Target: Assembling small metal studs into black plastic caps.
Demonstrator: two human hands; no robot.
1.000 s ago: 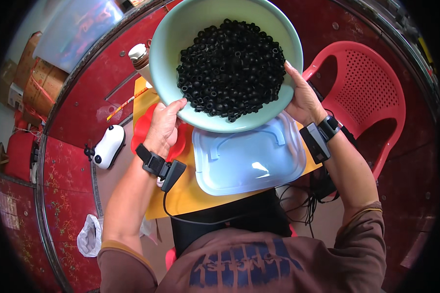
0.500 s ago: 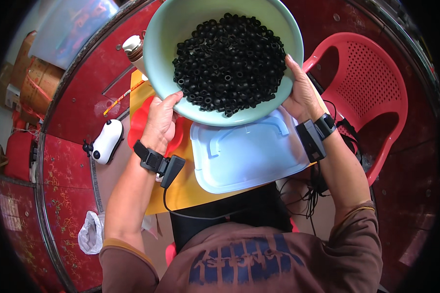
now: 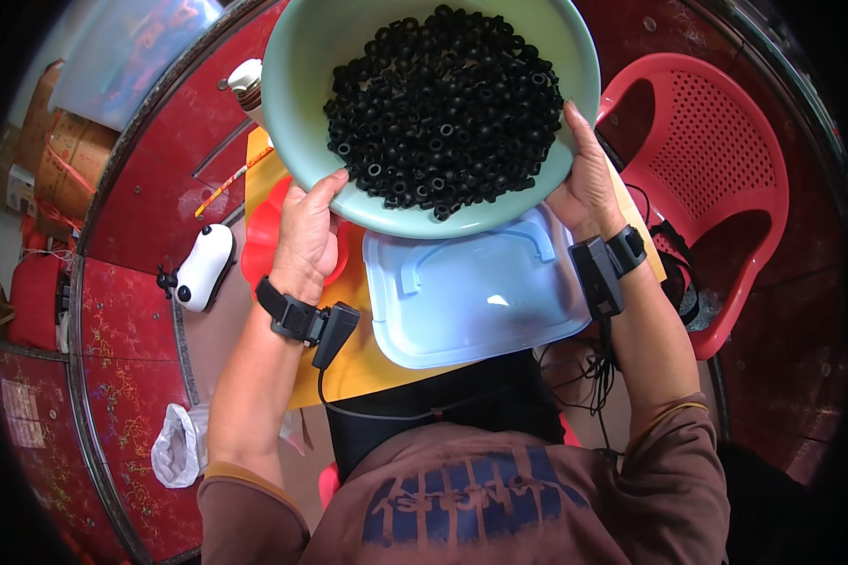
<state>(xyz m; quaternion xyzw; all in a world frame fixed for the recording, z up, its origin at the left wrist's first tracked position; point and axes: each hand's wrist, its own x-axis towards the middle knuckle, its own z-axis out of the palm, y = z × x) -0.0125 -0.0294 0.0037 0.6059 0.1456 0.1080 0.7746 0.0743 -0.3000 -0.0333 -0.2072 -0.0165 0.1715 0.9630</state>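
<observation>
A pale green basin (image 3: 297,122), tilted toward me, is held up over the table by both hands. Inside it lies a heap of small black ring-shaped parts (image 3: 443,113). My left hand (image 3: 307,226) grips the rim at the lower left, thumb over the edge. On the right side, my right hand (image 3: 584,184) clasps the basin with the thumb along the rim; its other fingers are mostly hidden beneath. Below the basin, a translucent blue lid with a handle (image 3: 481,320) rests on the table. A red scalloped dish (image 3: 262,240) stands beside my left hand, partly covered by it.
The yellow table (image 3: 349,363) is under the lid. A red plastic chair (image 3: 697,141) stands at the right, near black cables (image 3: 605,395). On the left are a white ride-on toy (image 3: 207,268), a bottle with a white cap (image 3: 246,80) and a white bag (image 3: 176,450).
The basin has risen slightly in view, and looks a little larger. Black parts inside have shifted. Both hands keep their hold on the rim.
</observation>
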